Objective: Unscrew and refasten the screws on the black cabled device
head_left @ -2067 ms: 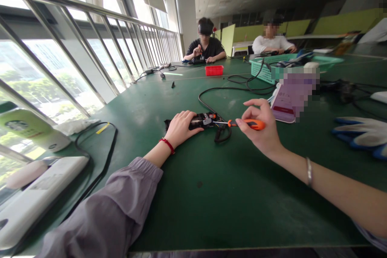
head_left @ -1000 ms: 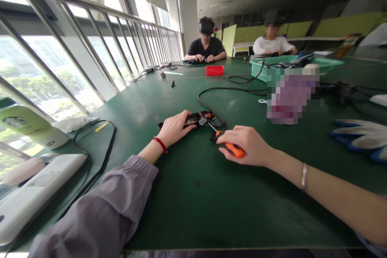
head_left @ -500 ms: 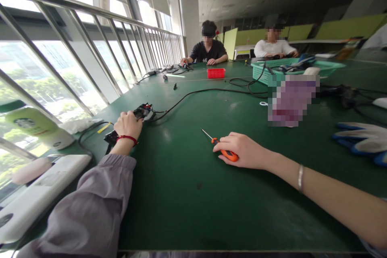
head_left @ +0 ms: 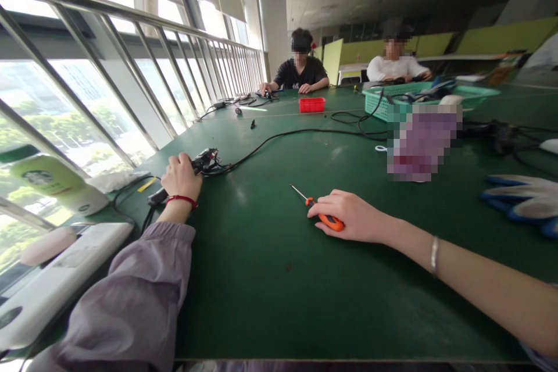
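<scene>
My left hand [head_left: 182,179], with a red cord at the wrist, is closed over a black corded device [head_left: 206,160] on the green table. Its far end shows exposed parts and wires, and a black end sticks out at the near side of the hand. The palm hides the middle, so its exact kind is unclear. To the right, my right hand [head_left: 349,214] rests on the table, fingers around an orange-and-black screwdriver [head_left: 332,222]. The thin metal shaft points away and to the left, apart from the device.
A black cable [head_left: 279,136] runs from the device across the green table [head_left: 270,302]. Back right stand a green basket [head_left: 377,103] and a blurred purple item [head_left: 418,145]; gloves [head_left: 523,200] lie right. A bottle [head_left: 54,180] and white case [head_left: 87,261] are left. Two people sit opposite.
My left hand has moved slightly left and up, and the black device has turned a little in its grasp. My right hand and the screwdriver stay in place.
</scene>
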Available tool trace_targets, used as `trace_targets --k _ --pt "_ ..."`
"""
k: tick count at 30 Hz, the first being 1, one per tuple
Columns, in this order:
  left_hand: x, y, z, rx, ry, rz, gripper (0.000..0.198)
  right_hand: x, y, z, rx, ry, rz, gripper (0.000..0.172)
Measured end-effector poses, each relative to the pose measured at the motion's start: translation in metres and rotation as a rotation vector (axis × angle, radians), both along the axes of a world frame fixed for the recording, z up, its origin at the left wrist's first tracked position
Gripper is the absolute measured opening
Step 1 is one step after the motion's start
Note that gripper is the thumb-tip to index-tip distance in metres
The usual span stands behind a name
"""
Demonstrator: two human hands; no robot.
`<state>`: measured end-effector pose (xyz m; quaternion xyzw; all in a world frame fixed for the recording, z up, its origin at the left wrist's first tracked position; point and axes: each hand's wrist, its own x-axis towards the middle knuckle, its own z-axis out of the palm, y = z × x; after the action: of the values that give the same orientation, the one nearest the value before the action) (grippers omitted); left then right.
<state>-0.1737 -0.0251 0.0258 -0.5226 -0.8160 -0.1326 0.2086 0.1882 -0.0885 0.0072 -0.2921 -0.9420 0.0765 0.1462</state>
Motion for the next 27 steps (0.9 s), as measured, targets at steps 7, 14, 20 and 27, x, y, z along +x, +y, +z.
trace_targets --k 7,14,20,27 --pt "0.002 0.000 0.000 0.147 0.059 -0.041 0.032 0.000 0.002 -0.004 0.118 0.173 -0.076 0.019" --pt "0.019 0.002 0.000 0.284 0.210 -0.291 0.031 0.008 0.012 -0.008 0.178 0.503 -0.349 0.024" --pt "0.089 0.003 -0.015 0.216 0.286 -0.828 0.031 0.006 0.015 -0.013 0.147 0.530 -0.424 0.029" --pt "0.149 -0.001 -0.029 0.063 0.095 -1.244 0.042 0.007 0.015 -0.009 0.334 0.544 -0.444 0.030"
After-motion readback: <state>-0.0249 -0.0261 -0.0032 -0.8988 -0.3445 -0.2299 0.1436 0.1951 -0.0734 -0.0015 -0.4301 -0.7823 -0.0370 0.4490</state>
